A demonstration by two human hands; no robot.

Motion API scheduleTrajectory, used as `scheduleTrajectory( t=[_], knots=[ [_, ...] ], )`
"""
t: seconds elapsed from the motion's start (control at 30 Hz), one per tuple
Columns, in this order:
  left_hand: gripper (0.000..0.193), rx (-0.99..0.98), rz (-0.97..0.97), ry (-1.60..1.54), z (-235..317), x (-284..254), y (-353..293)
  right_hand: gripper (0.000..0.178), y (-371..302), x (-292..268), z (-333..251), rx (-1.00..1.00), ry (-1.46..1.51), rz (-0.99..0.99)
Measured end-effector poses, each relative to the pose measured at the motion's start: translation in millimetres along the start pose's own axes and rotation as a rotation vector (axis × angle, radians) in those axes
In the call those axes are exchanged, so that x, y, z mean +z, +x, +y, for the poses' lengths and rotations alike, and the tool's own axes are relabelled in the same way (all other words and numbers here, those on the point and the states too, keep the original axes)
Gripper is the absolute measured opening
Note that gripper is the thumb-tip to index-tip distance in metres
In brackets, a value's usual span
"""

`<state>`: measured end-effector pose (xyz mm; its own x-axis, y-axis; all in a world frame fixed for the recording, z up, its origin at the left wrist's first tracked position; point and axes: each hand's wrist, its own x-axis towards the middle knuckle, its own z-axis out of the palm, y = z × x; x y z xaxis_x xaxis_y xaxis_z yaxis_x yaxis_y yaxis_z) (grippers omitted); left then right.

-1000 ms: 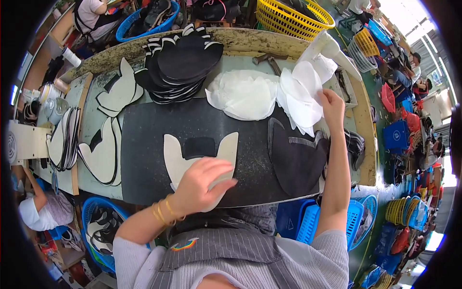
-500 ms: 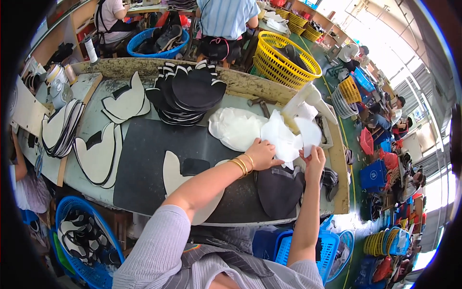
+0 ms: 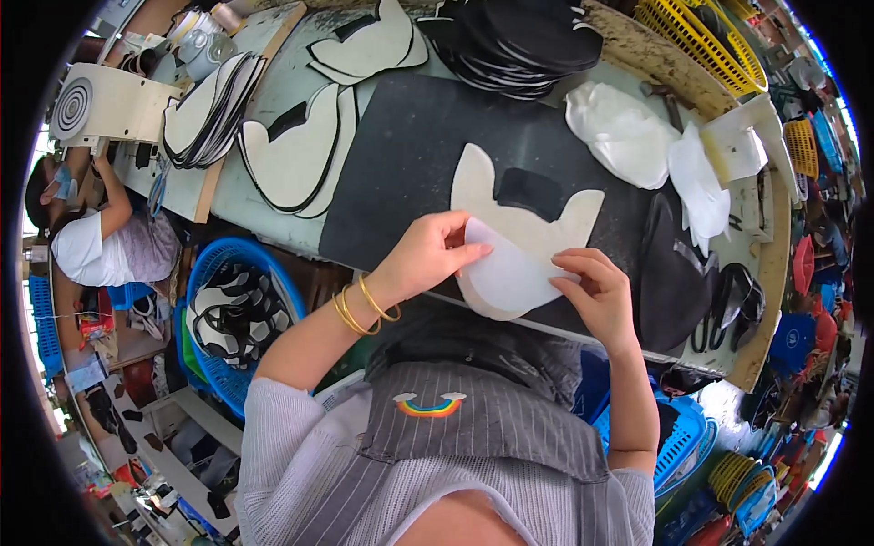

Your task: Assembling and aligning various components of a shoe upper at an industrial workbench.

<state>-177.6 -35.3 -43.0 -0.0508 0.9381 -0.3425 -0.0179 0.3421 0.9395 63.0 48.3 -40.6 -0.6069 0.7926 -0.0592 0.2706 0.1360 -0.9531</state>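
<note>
A thin, translucent white curved piece (image 3: 510, 273) spans both hands over a cream shoe-upper piece (image 3: 533, 227), covering its rounded near end. My left hand (image 3: 426, 257), with gold bangles at the wrist, pinches the thin piece's left edge between thumb and fingers. At its right edge, my right hand (image 3: 596, 289) is closed, thumb against fingertips. The cream upper has two upturned arms and lies on a black mat (image 3: 401, 164); a small dark patch (image 3: 530, 191) shows between the arms. Whether the thin piece touches the upper all along, I cannot tell.
White sheet stacks (image 3: 624, 136) lie at the right, near a hammer (image 3: 669, 105) and dark shoe pieces (image 3: 674, 282). Black uppers (image 3: 519, 45) are piled at the back, cream uppers (image 3: 296, 155) to the left. A blue basket (image 3: 289, 282) stands below the table; a co-worker (image 3: 114, 241) sits at left.
Both hands have moved from the white stack at the right to the cream upper, bringing one thin white piece along. The view has swung down and to the left.
</note>
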Motion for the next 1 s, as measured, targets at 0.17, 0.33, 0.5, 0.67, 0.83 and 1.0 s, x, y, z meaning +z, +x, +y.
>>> scheduleTrajectory(
  t=[0.17, 0.33, 0.5, 0.67, 0.83, 1.0],
  knots=[
    [0.021, 0.029, 0.107, 0.071, -33, -6, -19, 0.023, -3, 22, 14, 0.163, -0.025, -0.044],
    [0.027, 0.057, 0.075, 0.23, -33, -10, -18, 0.024, 5, 19, 11, 0.31, 0.044, -0.127],
    [0.028, 0.094, 0.076, 0.304, -33, -9, -19, 0.024, 6, 20, 6, 0.329, -0.014, -0.138],
    [0.031, 0.351, 0.272, 0.856, -23, 12, -30, 0.023, 4, 20, 7, 0.277, -0.126, -0.125],
    [0.059, 0.737, -0.014, 1.068, -47, 29, -53, 0.026, -7, 35, 2, 0.174, -0.287, -0.046],
    [0.05, 0.798, 0.02, 1.233, -61, 33, -53, 0.037, -36, 33, 20, -0.38, -0.919, 0.284]
  ],
)
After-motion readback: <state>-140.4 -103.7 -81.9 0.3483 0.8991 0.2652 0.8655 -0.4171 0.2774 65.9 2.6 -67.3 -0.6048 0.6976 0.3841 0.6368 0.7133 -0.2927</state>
